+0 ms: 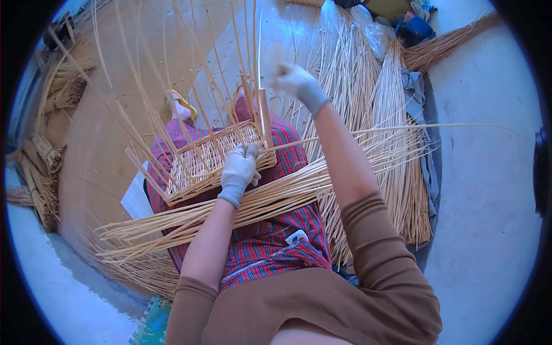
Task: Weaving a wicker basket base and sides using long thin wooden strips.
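Observation:
A half-woven rectangular wicker basket [201,161] rests across my lap, with long upright rods standing from its edges and thicker posts at its corners. My left hand [239,168], in a pale knit glove, is closed over its near wall towards the right corner. Beyond that corner, raised above the floor, is my gloved right hand [296,83]; it looks curled like a fist, but its fingers are blurred and what they hold cannot be made out. One long rod [368,131] runs from the corner out to the right, passing my right forearm. A loose bundle of rods [276,192] lies across my thighs.
Large sheaves of peeled rods [397,98] spread over the floor at right, beside a grey cloth [431,167]. A darker bundle [451,41] lies at the far right. More bundles [43,178] lie at left. Tall upright rods [215,52] rise in front of me.

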`<state>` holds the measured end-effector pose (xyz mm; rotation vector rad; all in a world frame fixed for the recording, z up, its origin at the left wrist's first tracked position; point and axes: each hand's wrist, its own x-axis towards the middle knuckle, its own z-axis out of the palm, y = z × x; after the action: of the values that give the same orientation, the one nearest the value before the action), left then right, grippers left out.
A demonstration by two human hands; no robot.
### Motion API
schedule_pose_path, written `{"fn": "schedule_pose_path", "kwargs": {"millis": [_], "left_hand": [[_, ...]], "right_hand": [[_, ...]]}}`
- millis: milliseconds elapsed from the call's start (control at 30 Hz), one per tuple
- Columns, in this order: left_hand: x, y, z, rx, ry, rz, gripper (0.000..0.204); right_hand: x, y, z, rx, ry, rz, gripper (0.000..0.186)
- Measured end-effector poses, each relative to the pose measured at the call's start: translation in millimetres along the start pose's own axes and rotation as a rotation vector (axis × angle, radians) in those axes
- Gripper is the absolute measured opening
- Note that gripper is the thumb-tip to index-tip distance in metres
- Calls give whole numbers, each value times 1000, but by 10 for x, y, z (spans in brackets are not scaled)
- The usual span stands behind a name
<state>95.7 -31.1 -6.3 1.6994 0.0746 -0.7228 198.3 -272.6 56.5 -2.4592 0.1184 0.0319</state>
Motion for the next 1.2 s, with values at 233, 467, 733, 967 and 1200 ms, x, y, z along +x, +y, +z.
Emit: {"fn": "schedule_pose_path", "kwargs": {"millis": [233,467,733,967,1200], "left_hand": [[-239,-17,-226,-80,21,69,49],[-1181,-446,-419,1211,-42,441,29],[-1756,-595,-503,924,-142,304,39],[-1595,-655,-542,-118,-127,360,27],[-1538,-690,-1025,-245,-225,194,20]], "right_hand": [[-2151,-271,546,-147,173,-356,34],[-3333,-373,1044,-159,-50,-555,35],[-3153,-819,824,169,-22,-318,27],[-2432,-1288,1089,306,-102,-218,53],[-2129,-1771,1071,-98,-353,-494,60]]}}
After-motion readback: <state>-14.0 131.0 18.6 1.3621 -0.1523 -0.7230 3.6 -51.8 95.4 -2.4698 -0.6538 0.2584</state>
